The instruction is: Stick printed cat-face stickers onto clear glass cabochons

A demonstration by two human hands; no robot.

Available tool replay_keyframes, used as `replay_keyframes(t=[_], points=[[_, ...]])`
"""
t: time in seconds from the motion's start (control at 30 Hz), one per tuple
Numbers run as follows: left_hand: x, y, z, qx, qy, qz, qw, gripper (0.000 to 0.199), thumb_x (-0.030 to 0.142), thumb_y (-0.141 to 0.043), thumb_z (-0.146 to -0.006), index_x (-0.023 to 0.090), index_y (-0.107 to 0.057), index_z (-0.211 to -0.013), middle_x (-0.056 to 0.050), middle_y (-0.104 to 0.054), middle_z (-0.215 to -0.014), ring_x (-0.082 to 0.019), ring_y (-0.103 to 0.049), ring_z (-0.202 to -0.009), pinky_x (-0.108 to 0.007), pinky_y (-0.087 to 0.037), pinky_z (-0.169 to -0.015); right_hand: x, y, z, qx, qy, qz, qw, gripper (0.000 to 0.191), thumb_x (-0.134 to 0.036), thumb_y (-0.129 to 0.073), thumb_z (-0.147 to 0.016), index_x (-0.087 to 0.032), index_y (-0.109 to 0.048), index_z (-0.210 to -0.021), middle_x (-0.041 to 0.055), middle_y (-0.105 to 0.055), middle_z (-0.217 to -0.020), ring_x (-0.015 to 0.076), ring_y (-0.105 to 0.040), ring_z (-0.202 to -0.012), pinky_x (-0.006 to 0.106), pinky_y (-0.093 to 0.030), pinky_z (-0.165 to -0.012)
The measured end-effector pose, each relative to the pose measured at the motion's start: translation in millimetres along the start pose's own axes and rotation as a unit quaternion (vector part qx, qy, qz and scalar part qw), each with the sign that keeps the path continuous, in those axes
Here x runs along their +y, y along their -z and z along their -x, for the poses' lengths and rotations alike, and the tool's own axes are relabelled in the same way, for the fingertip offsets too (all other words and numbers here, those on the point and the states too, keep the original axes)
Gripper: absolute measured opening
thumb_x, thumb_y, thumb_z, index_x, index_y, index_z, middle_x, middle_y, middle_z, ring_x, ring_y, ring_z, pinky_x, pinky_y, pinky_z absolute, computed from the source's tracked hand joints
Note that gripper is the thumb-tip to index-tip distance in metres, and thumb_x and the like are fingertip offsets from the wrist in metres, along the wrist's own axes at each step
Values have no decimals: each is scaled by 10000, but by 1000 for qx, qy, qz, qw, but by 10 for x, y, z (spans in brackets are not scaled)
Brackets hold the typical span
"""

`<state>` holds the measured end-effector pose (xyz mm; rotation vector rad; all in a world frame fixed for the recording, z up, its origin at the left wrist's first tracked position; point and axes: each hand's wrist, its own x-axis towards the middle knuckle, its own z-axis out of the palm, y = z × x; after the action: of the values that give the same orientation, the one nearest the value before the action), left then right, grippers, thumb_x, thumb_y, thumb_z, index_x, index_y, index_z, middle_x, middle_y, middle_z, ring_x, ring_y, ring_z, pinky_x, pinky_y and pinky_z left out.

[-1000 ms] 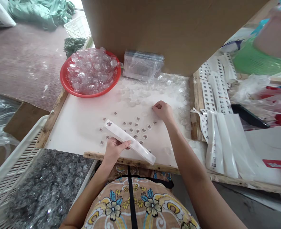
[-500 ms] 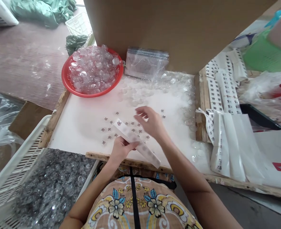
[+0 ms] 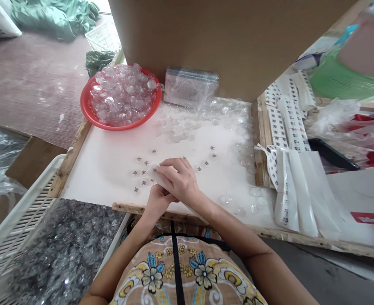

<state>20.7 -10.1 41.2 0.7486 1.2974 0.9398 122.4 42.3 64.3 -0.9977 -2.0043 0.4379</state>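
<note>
A white sticker strip point(image 3: 162, 179) slants across the front of the white board, partly covered by both hands. My left hand point(image 3: 157, 201) is closed on the strip near its middle. Above it, my right hand point(image 3: 182, 178) reaches over the strip, its fingertips bent together at the strip's upper left end beside a small dark printed mark. Whether those fingers pinch a sticker is too small to tell. Small clear discs with dark printed marks point(image 3: 136, 189) lie to the left of the hands, and a few more point(image 3: 207, 163) to the right.
A red basin point(image 3: 121, 127) heaped with clear discs stands at the back left, beside a clear plastic bag point(image 3: 190, 87). Plain clear discs point(image 3: 177, 131) lie on the board. Sticker strips point(image 3: 293, 123) and a dark phone point(image 3: 333, 154) are at the right. A cardboard box point(image 3: 206, 38) rises behind.
My right hand has moved left and down, from above the board onto the upper end of the strip. My left hand still holds the strip. The view has shifted slightly.
</note>
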Motion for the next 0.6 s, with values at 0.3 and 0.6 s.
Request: replay_keyframes(t=[0.3, 0.6], points=[[-40, 172, -5, 24, 15, 52, 998, 251, 324, -838, -599, 130, -737, -724, -59, -728, -700, -187, -660, -637, -269, -565, -571, 1003, 478, -194, 6, -376, -108, 920, 191, -383, -627, -782, -199, -588, -747, -1, -595, -643, 139, -538, -600, 266, -425, -556], [-27, 204, -24, 25, 12, 62, 998, 246, 311, -840, -603, 129, -734, -732, -45, -727, -698, -187, -672, -649, -271, -577, -579, 1443, 335, -17, -71, -454, -16, 888, 135, -332, -624, -716, -200, -602, -694, -18, -586, -618, 120, -478, -561, 247, -365, -534]])
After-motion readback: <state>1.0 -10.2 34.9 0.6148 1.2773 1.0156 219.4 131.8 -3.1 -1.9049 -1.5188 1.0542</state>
